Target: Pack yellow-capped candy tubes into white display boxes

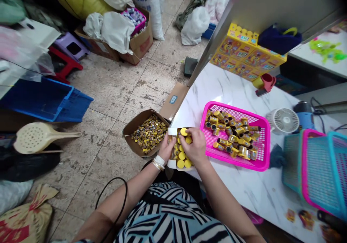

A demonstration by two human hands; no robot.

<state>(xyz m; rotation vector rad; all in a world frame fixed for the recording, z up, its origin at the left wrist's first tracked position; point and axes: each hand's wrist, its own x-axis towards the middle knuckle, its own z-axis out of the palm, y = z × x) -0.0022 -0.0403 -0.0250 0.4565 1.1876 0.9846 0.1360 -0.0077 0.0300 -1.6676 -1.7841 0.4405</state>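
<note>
My left hand [165,150] grips the left side of a small open display box [172,163] with white flaps, held at the table's edge. Rows of yellow-capped tubs [182,156] stand inside it, caps facing up. Over the box's far end, my right hand [195,145] has its thumb and fingers closed around a yellow-capped tub [184,131]. Just to the right, a pink basket [265,163] holds many loose yellow tubs [238,134] lying on their sides. Part of the box is hidden behind my right hand.
On the floor at left, a cardboard carton [130,142] is full of small yellow tubs. Stacked yellow boxes [244,55] stand at the table's back. A white fan [284,121], a red tape dispenser [267,84] and teal and pink baskets [311,170] occupy the right side.
</note>
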